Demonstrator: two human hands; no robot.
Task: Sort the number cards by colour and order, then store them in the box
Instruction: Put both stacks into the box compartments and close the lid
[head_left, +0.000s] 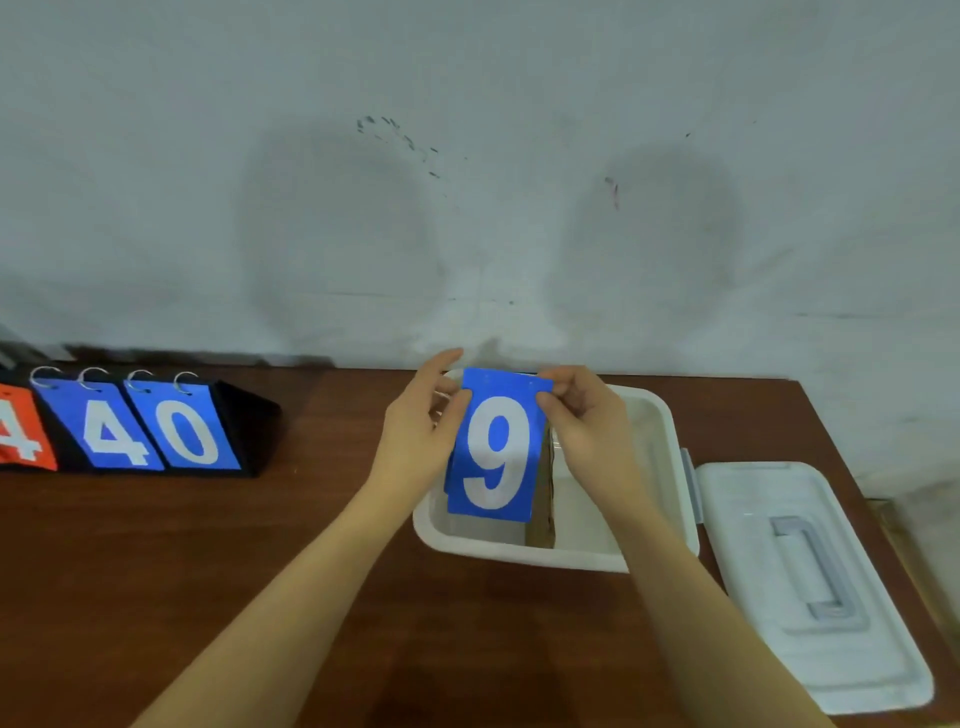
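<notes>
Two hands (415, 441) (587, 426) hold one blue card (496, 447) over one box (660, 441)

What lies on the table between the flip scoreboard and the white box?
In the head view, the left hand and its forearm cross that stretch between the flip scoreboard and the white box; otherwise only bare brown table shows.

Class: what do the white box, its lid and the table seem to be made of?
Box: probably plastic, smooth matt white with rounded moulded corners.
Lid: likely the same plastic, faintly translucent, with a grey handle.
Table: wood or wood-look laminate, reddish-brown with streaky grain and slight sheen.
</notes>
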